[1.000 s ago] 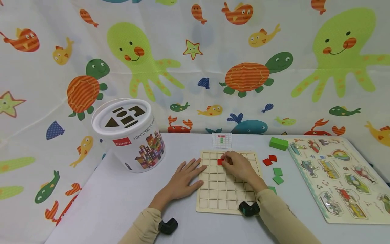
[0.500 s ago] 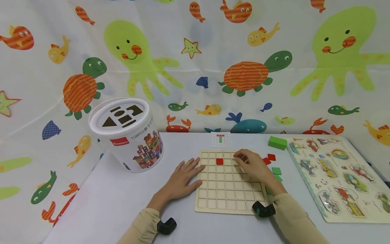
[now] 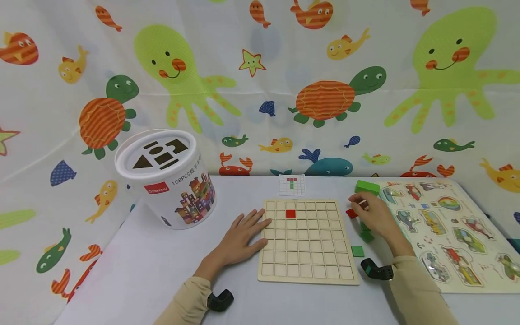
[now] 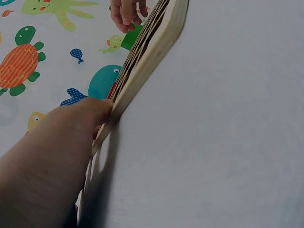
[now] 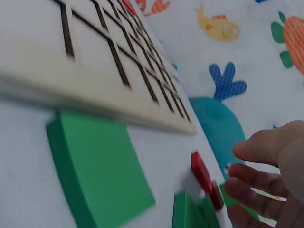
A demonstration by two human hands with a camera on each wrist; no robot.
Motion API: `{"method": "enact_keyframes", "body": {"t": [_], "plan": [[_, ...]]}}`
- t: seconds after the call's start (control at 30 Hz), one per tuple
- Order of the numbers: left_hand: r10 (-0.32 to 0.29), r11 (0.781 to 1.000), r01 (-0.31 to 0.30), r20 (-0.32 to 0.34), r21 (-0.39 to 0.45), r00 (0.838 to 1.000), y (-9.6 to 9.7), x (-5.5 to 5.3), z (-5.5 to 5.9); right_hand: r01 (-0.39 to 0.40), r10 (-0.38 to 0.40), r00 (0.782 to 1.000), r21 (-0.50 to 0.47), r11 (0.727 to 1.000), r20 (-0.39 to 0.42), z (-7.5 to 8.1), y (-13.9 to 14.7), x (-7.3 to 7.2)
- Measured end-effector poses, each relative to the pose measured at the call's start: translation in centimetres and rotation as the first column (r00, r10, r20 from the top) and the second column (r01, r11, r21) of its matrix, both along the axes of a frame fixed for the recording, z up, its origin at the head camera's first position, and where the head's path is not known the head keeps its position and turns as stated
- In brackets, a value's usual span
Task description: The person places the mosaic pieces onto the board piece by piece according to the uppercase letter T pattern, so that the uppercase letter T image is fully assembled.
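My left hand (image 3: 240, 241) lies with fingers spread on the table, fingertips at the left edge of a wooden grid board (image 3: 308, 246). In the left wrist view, the thumb of this hand (image 4: 57, 147) touches the board's side. One red square tile (image 3: 290, 214) sits in a cell of the upper rows. Beyond the board's right edge, my right hand (image 3: 375, 214) hovers above the loose tiles, partly hiding them. In the right wrist view its thumb and fingers are apart, holding nothing, near red tiles (image 5: 201, 172). A green tile (image 3: 357, 251) lies nearer my wrist, with other green tiles (image 3: 367, 236) beyond.
A small pattern card (image 3: 291, 192) with a red and green T lies behind the board. The green block (image 3: 367, 186) stands behind my right hand. On the right is a picture puzzle board (image 3: 410, 243); a white lidded bucket (image 3: 178, 192) stands at the left.
My right hand has let go of the red tile in the grid and moved right, off the board, to the loose tiles. My left hand has stayed in place.
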State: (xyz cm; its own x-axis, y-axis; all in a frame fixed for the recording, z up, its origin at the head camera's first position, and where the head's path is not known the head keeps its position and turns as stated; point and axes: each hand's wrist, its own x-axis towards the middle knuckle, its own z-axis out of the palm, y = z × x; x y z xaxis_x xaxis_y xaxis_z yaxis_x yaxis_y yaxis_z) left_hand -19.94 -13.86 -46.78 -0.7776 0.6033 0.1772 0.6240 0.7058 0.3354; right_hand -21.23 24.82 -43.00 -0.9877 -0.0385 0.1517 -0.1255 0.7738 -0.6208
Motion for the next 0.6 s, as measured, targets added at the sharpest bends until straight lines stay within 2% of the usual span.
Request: {"method": "enact_keyframes", "body": {"t": [0.2,0.4,0.6], "plan": [[0.001,1.0,-0.001,-0.007,0.003,1.0,-0.1,0.0,-0.1,0.061,-0.061,0.997,0.008,0.998,0.045,-0.4,1.2,0.2],[-0.001,1.0,0.001,-0.009,0.006,1.0,0.0,0.0,-0.1,0.106,-0.106,0.994,0.032,0.994,-0.001,-0.9,1.5,0.3],[-0.005,1.0,0.005,-0.011,0.016,1.0,0.0,0.0,0.0,0.161,-0.164,0.986,0.074,0.984,0.034,-1.4,1.5,0.2]]}}
